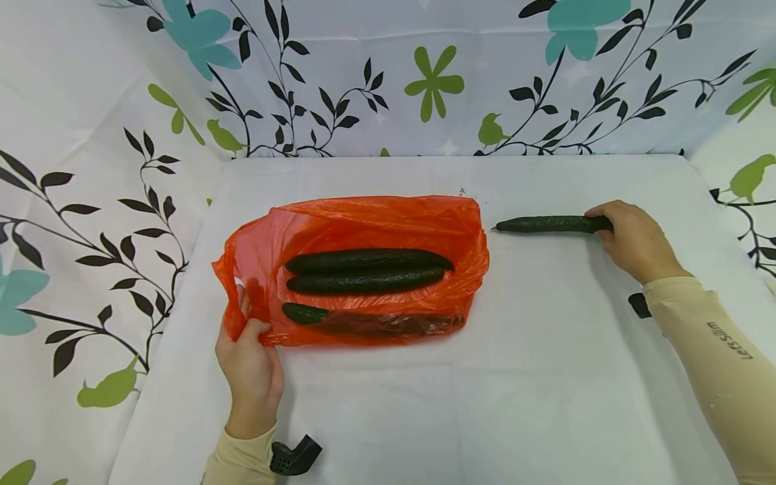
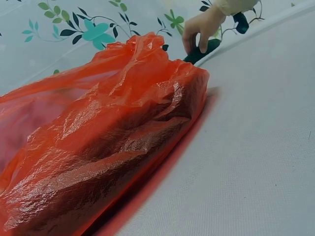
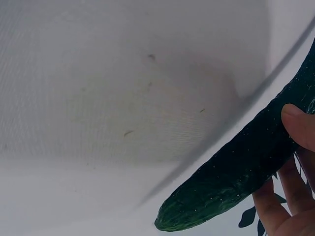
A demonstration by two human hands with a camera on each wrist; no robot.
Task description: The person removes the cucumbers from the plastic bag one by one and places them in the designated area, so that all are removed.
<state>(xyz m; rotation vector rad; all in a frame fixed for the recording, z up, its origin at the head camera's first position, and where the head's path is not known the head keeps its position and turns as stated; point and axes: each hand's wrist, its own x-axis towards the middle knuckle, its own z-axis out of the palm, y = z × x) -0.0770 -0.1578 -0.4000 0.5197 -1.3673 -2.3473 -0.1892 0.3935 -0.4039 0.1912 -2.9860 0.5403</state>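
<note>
A thin, see-through red plastic bag lies across the middle of the table, its mouth toward the left. My left hand pinches the bag's rim there, thumb in front and fingers partly behind the film. Two dark green cucumbers lie side by side on the bag, in its opening. Nearer to me, another cucumber shows one end, the rest covered by red film. To the right of the bag, my right hand holds a separate cucumber by its right end; the right wrist view shows thumb and fingers around this cucumber.
The table has a white cover, with small dark specks near its far side. Behind and beside it hangs a white cloth printed with leaves, birds and flowers. A black wrist device sits beside my left sleeve.
</note>
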